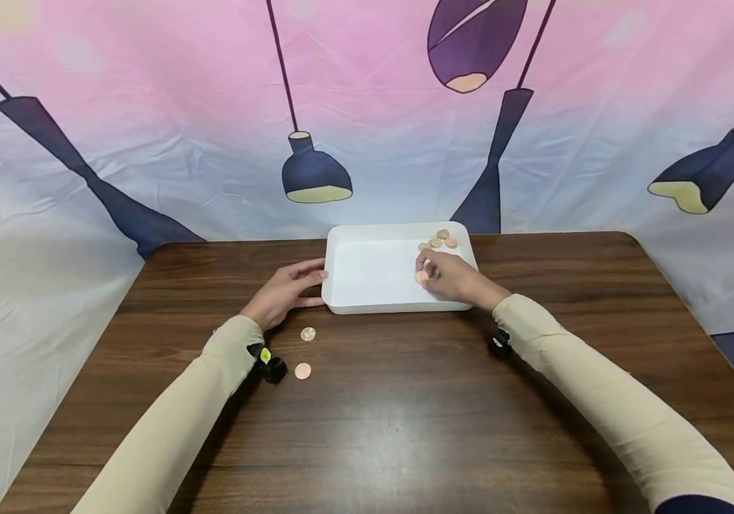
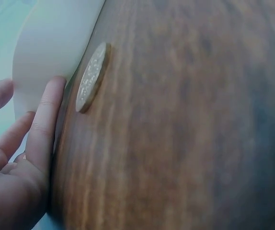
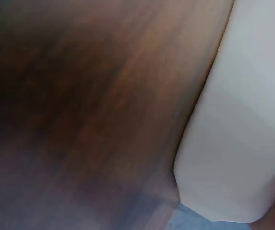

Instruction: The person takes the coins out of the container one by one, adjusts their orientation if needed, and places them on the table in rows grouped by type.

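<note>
A white rectangular tray [image 1: 367, 264] lies at the table's far edge. Over its right half my right hand [image 1: 452, 277] pinches a copper-coloured coin [image 1: 421, 276] between fingers and thumb. Several coins [image 1: 443, 234] lie together in the tray's back right corner, just beyond those fingers. At the tray's left end, my left hand [image 1: 282, 291] rests against the wall with fairly straight, spread fingers; the left wrist view has its fingertips right at the white wall [image 2: 51, 48]. Only the tray's outer side [image 3: 238, 115] fills the right wrist view; the pinched coin is hidden there.
Two more coins lie on the brown wooden table [image 1: 393, 414], one coin [image 1: 308, 334] close to the left wrist and another coin [image 1: 303, 370] nearer the front. A patterned cloth [image 1: 225, 107] hangs directly behind the table. Each wrist carries a small black camera [image 1: 273, 370].
</note>
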`<state>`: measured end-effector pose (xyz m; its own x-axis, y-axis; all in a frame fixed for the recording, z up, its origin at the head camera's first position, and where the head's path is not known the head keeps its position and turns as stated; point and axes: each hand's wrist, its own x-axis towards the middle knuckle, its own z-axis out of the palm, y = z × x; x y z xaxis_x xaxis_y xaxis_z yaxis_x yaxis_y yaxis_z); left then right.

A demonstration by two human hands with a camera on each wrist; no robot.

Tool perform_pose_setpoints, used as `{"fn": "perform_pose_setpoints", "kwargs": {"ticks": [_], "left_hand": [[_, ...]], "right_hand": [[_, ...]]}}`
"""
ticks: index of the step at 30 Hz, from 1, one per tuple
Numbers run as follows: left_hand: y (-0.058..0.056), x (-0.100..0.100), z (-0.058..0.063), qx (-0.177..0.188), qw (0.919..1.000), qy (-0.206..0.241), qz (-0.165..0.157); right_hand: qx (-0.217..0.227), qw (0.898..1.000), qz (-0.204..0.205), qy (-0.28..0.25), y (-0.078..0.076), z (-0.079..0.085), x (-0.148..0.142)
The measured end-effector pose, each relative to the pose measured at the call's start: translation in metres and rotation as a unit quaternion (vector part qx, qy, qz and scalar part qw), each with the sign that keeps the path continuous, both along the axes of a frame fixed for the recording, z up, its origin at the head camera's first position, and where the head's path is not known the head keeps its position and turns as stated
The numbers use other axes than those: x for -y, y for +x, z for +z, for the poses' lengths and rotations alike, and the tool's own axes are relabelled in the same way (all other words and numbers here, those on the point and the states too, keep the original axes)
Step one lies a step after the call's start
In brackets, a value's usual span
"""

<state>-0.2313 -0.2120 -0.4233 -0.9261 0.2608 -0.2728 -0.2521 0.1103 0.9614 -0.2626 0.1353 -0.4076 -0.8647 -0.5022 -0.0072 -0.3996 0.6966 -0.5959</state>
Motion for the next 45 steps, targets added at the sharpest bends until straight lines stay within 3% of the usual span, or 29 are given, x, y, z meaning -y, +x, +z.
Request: {"fn": "perform_pose_setpoints", "kwargs": {"ticks": [11,22,32,38,45], "left_hand": [[-0.001,0.006,-0.001,0.002,1.0000,0.000,0.004],[-0.004,-0.002,0.000,0.004,1.0000,-0.001,0.004],[-0.004,0.000,0.000,0.007,0.9999,-0.002,0.009],[-0.004,0.001,0.002,0.006,0.9999,0.004,0.010],[-0.003,0.001,0.001,0.010,0.9999,0.006,0.008]], "right_hand": [[-0.044,0.995,0.026,0.083,0.002,0.007,0.006],[-0.074,0.991,0.037,0.102,0.009,0.014,-0.003],[-0.127,0.991,0.026,0.045,0.027,0.025,0.001],[-0.161,0.986,0.045,-0.014,0.050,0.035,0.012],[-0.167,0.981,0.087,-0.052,0.082,0.032,0.030]]}}
